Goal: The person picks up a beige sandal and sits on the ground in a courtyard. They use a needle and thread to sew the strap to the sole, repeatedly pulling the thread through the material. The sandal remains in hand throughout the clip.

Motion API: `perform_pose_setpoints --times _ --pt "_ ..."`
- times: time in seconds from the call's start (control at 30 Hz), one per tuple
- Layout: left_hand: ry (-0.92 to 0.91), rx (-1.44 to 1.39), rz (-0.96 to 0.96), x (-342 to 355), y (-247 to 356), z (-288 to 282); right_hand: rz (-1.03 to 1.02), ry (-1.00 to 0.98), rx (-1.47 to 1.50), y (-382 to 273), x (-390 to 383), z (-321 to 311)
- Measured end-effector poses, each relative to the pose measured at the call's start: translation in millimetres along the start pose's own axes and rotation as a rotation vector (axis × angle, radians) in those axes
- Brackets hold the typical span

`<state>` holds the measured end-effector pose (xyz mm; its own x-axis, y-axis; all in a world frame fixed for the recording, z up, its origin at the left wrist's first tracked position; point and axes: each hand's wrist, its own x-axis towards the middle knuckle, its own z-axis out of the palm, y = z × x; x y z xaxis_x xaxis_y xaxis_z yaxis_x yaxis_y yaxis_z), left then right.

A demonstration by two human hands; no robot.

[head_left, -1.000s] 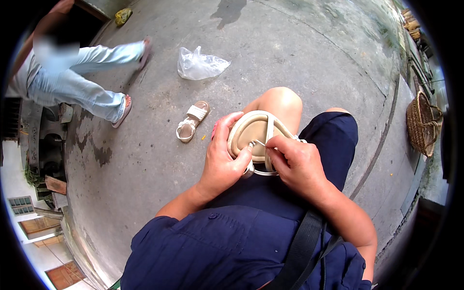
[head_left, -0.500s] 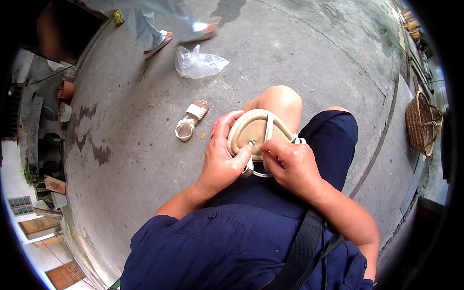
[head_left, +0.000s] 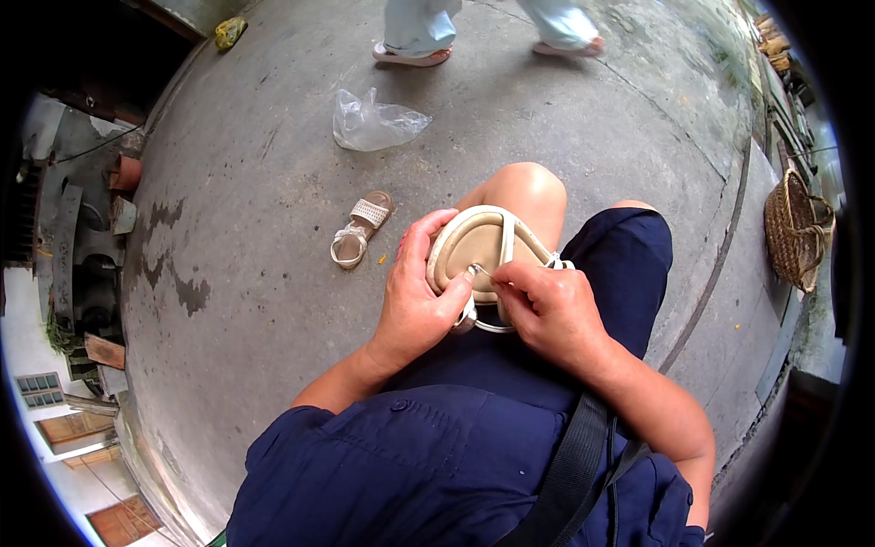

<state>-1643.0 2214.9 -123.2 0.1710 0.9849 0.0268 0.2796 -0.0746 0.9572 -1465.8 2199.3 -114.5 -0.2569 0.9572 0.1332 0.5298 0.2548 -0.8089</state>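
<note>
Cream sandal [head_left: 478, 242] sits gripped in left fingers [head_left: 421, 235]. Right fingers [head_left: 521, 276] pinch a thin strand [head_left: 486, 272]; moving it likely needs steadiness.

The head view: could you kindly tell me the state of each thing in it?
Beige-and-white strappy sandal: held in hand
Left fingers: closed on that sandal
Right fingers: pinched on a thin strand
Small white-strapped sandal: upright on grey concrete
Clear plastic bag: crumpled on the concrete
Brown woven basket: open
Small yellow bundle: open or closed, unclear
</note>
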Motion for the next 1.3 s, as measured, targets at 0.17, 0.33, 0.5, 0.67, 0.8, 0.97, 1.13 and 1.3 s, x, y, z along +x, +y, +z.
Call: perform_pose_setpoints --times 0.17,0.33,0.5,0.67,0.8,0.97,1.13,1.3 --pt "0.000 0.034 0.022 0.9 0.5 -0.2 0.002 0.021 0.028 0.6 0.1 1.0" --pt "-0.010 0.045 0.020 1.1 -0.3 -1.1 0.012 -0.006 0.018 0.8 1.5 2.0" --pt "-0.017 0.024 0.015 0.7 -0.7 -0.9 -0.015 -0.012 0.005 3.0 2.3 3.7" --pt "-0.022 0.044 0.003 0.1 0.8 -1.2 -0.050 -0.021 -0.036 5.3 2.8 6.4" --pt "-0.027 0.028 -0.007 0.5 -2.2 -2.3 -0.032 -0.036 -0.045 3.8 2.2 6.5" --pt "-0.019 -0.004 -0.007 1.1 -1.6 -1.8 -0.005 0.009 0.054 2.4 1.1 1.1" --pt "-0.026 0.059 0.017 1.6 1.4 -2.5 -0.012 0.012 0.025 2.2 2.1 2.4" --pt "-0.025 0.038 -0.003 1.4 1.3 -1.3 -0.019 -0.011 0.015 2.4 2.9 1.9"
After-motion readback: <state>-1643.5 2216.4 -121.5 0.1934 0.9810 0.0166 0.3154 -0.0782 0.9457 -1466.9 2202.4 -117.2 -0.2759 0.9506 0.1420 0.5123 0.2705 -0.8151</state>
